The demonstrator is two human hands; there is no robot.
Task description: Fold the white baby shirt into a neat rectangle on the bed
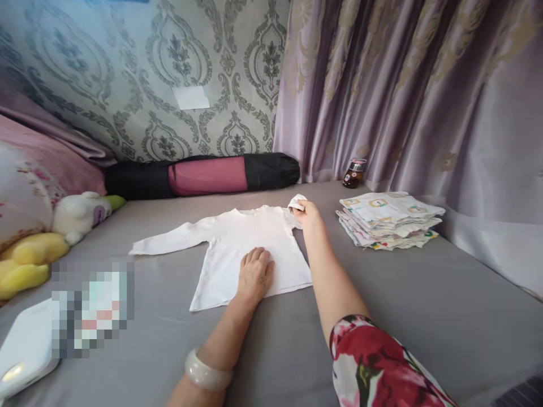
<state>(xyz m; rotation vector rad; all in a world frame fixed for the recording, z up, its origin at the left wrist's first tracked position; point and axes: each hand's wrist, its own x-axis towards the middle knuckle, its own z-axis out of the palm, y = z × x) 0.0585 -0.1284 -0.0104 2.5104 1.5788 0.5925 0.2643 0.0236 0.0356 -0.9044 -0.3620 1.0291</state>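
Note:
A small white long-sleeved shirt (229, 254) lies spread on the grey sheet, collar away from me. Its left-side sleeve stretches straight out to the side. My left hand (255, 272) rests flat on the shirt's lower middle, fingers extended, with a pale bangle on the wrist. At the right shoulder, my right hand (306, 212) pinches the cuff end of the other sleeve and holds it slightly raised, folded in toward the shirt. Part of that sleeve is hidden behind the hand.
A stack of folded printed cloths (390, 220) sits to the right, near a dark jar (354, 173). Along the wall lies a long black-and-pink bag (207, 175). Plush toys (80, 215), a white device (31, 345) and a blurred-out object (102, 308) are on the left.

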